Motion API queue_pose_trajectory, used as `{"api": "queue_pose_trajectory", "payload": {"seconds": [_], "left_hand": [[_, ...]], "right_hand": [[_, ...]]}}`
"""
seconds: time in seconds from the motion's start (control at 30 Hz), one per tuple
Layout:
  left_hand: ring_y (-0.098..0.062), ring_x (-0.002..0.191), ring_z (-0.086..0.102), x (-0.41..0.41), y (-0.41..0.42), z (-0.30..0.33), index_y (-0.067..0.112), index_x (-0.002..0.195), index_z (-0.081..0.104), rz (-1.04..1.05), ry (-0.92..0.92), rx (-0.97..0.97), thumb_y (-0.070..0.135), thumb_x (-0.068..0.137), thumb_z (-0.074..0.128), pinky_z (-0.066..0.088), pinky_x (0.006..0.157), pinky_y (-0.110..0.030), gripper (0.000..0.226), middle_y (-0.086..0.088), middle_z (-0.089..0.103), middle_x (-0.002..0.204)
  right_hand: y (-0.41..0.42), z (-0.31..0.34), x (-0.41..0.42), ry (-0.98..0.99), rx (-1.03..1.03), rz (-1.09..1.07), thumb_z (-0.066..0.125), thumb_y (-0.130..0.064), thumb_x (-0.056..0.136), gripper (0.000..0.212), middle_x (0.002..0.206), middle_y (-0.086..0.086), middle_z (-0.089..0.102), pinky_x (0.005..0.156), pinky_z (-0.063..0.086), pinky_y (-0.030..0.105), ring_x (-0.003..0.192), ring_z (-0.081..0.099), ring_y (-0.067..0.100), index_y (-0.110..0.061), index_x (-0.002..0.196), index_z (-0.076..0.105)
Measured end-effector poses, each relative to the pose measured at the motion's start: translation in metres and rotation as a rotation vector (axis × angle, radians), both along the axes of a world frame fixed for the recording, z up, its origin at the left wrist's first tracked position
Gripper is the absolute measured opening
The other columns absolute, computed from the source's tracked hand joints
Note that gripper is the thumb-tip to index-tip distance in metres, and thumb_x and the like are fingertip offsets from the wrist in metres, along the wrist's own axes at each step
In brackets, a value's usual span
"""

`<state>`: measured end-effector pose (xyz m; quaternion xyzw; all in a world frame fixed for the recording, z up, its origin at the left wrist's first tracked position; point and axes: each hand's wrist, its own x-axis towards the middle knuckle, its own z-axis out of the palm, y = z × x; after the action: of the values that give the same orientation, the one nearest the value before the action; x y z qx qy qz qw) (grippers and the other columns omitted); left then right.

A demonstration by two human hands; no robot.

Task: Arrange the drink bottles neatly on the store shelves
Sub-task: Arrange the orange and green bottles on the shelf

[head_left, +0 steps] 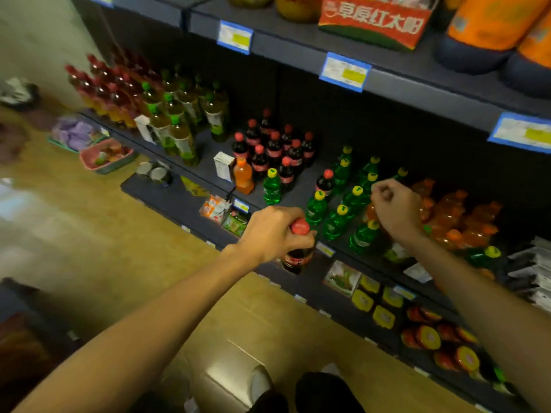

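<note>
My left hand grips a dark cola bottle by its red-capped neck and holds it just off the front edge of the dark middle shelf. My right hand is curled over the top of an orange soda bottle, whose cap is hidden under the fingers. This bottle stands among several green bottles with yellow caps. A group of cola bottles stands further left on the shelf. One orange bottle and one green bottle stand in front of that group.
Several orange soda bottles fill the shelf to the right. Tall tea bottles with green and red caps stand at the left end. Packaged snacks lie on the lower shelf. Price tags hang from the upper shelf edge.
</note>
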<state>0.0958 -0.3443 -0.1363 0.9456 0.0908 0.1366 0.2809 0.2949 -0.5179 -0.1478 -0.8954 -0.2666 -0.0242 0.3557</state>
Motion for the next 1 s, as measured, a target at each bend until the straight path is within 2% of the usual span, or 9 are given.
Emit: {"api": "queue_pose_trajectory", "payload": {"seconds": [0.07, 0.17, 0.23, 0.37, 0.5, 0.57, 0.67, 0.77, 1.0], "left_hand": [[-0.015, 0.056, 0.036, -0.017, 0.023, -0.002, 0.027, 0.062, 0.036, 0.064, -0.027, -0.019, 0.049, 0.072, 0.059, 0.026, 0.051, -0.03, 0.034, 0.011, 0.033, 0.052], [-0.01, 0.061, 0.037, -0.033, 0.053, -0.003, 0.024, 0.067, 0.043, 0.158, -0.052, -0.014, 0.053, 0.074, 0.055, 0.03, 0.054, -0.03, 0.033, 0.011, 0.038, 0.059], [-0.01, 0.063, 0.037, -0.038, 0.073, -0.005, 0.024, 0.069, 0.045, 0.218, -0.053, -0.017, 0.051, 0.077, 0.059, 0.034, 0.056, -0.032, 0.031, 0.011, 0.043, 0.065], [-0.012, 0.066, 0.047, -0.037, 0.115, -0.012, 0.018, 0.075, 0.054, 0.336, -0.045, -0.057, 0.054, 0.075, 0.054, 0.042, 0.058, -0.036, 0.036, 0.005, 0.053, 0.071], [-0.009, 0.064, 0.043, -0.024, 0.159, -0.014, 0.026, 0.07, 0.048, 0.387, -0.022, -0.078, 0.051, 0.074, 0.057, 0.04, 0.058, -0.032, 0.027, 0.009, 0.046, 0.067], [-0.01, 0.066, 0.043, -0.014, 0.181, -0.015, 0.03, 0.071, 0.045, 0.4, 0.003, -0.083, 0.046, 0.075, 0.062, 0.039, 0.058, -0.031, 0.023, 0.01, 0.044, 0.066], [-0.014, 0.07, 0.048, 0.002, 0.212, -0.019, 0.026, 0.074, 0.05, 0.419, 0.028, -0.082, 0.043, 0.074, 0.064, 0.037, 0.059, -0.029, 0.022, 0.012, 0.046, 0.068], [-0.015, 0.074, 0.052, 0.017, 0.239, -0.027, 0.02, 0.08, 0.058, 0.425, 0.047, -0.068, 0.043, 0.075, 0.066, 0.04, 0.061, -0.03, 0.025, 0.01, 0.052, 0.075], [-0.012, 0.068, 0.047, 0.04, 0.292, -0.041, 0.022, 0.075, 0.056, 0.342, 0.083, -0.133, 0.046, 0.072, 0.062, 0.043, 0.06, -0.032, 0.025, 0.009, 0.053, 0.071]], "right_hand": [[0.03, -0.007, -0.008, 0.003, -0.011, 0.049, 0.056, -0.017, 0.093, 0.014, 0.057, -0.005, 0.049, 0.063, 0.044, 0.032, 0.062, 0.053, 0.02, -0.008, 0.09, 0.066], [0.074, -0.016, -0.018, 0.019, 0.012, 0.104, 0.057, -0.017, 0.092, 0.013, 0.053, -0.01, 0.045, 0.061, 0.043, 0.033, 0.06, 0.052, 0.02, -0.01, 0.085, 0.065], [0.104, -0.018, -0.021, 0.03, 0.003, 0.138, 0.058, -0.015, 0.092, 0.013, 0.052, -0.006, 0.046, 0.059, 0.04, 0.03, 0.057, 0.049, 0.02, -0.009, 0.084, 0.065], [0.166, -0.024, -0.011, 0.071, -0.011, 0.214, 0.058, -0.018, 0.091, 0.013, 0.058, 0.008, 0.059, 0.063, 0.052, 0.04, 0.061, 0.059, 0.027, -0.011, 0.082, 0.065], [0.237, -0.034, 0.007, 0.112, -0.072, 0.3, 0.061, -0.022, 0.09, 0.014, 0.057, -0.008, 0.052, 0.068, 0.05, 0.036, 0.068, 0.057, 0.021, -0.009, 0.091, 0.067], [0.271, -0.044, 0.016, 0.129, -0.125, 0.335, 0.063, -0.02, 0.089, 0.018, 0.057, -0.008, 0.052, 0.071, 0.048, 0.035, 0.069, 0.057, 0.02, -0.005, 0.097, 0.066], [0.311, -0.063, 0.026, 0.174, -0.191, 0.316, 0.066, -0.021, 0.086, 0.02, 0.07, 0.006, 0.065, 0.076, 0.049, 0.035, 0.081, 0.064, 0.029, -0.006, 0.099, 0.066], [0.338, -0.081, 0.032, 0.221, -0.271, 0.296, 0.066, -0.022, 0.086, 0.025, 0.086, 0.016, 0.07, 0.08, 0.047, 0.035, 0.091, 0.063, 0.032, -0.005, 0.104, 0.065], [0.378, -0.111, 0.035, 0.262, -0.396, 0.312, 0.068, -0.026, 0.084, 0.038, 0.103, 0.017, 0.068, 0.085, 0.045, 0.036, 0.105, 0.059, 0.034, -0.008, 0.118, 0.062]]}}
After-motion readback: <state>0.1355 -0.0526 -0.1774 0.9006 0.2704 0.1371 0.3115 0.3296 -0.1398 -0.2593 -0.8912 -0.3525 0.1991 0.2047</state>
